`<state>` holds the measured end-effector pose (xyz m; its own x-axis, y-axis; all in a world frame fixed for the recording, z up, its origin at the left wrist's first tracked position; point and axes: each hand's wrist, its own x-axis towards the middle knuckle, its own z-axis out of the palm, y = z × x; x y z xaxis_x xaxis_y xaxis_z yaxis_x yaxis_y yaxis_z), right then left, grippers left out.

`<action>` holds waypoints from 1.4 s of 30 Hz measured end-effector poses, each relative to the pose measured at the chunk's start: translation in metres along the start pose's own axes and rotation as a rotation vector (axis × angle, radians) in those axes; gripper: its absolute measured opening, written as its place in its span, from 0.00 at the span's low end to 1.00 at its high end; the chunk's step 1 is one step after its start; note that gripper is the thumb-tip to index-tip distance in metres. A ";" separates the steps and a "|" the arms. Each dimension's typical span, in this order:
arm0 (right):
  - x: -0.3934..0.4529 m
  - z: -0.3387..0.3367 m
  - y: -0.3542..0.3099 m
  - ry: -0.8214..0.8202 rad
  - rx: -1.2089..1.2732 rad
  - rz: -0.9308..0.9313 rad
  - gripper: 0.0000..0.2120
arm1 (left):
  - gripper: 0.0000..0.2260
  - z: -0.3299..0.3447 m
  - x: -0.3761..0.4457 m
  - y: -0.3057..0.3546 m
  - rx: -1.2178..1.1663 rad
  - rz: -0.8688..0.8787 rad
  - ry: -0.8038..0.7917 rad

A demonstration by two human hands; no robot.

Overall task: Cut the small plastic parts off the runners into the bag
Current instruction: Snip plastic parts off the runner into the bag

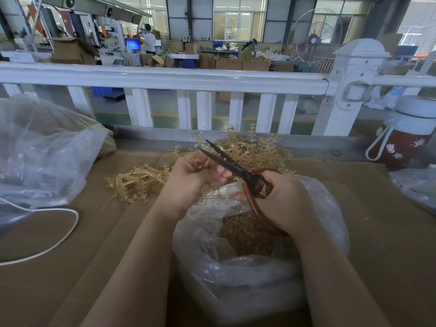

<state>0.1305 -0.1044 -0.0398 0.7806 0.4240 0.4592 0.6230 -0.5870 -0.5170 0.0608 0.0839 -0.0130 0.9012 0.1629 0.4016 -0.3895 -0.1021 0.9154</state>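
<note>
You're midway: your left hand (188,178) pinches a runner (213,199) over the part-filled bag (236,267), your right hand (285,204) grasps open scissors (226,162), and heaped runners (254,149) remain uncut.

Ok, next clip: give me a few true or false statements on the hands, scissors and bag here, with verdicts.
1. The right hand grips the scissors. True.
2. The scissor blades are closed. False: they stand apart, pointing up and left.
3. The left hand holds a runner. True.
4. The open bag below the hands is empty. False: it holds a heap of small amber parts.
5. A white cord lies on the table's left. True.
</note>
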 end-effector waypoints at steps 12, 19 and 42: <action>0.000 0.000 0.000 0.002 -0.065 -0.004 0.28 | 0.03 0.001 0.002 -0.005 0.114 -0.045 0.002; 0.000 -0.001 -0.002 0.013 -0.017 -0.001 0.28 | 0.03 0.002 0.003 -0.006 0.092 -0.046 0.001; 0.000 -0.002 -0.001 -0.018 0.060 0.058 0.23 | 0.06 -0.006 -0.001 0.000 -0.193 -0.051 0.036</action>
<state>0.1295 -0.1052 -0.0373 0.8157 0.4035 0.4145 0.5784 -0.5684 -0.5851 0.0592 0.0894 -0.0135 0.9147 0.1983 0.3520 -0.3757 0.0969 0.9217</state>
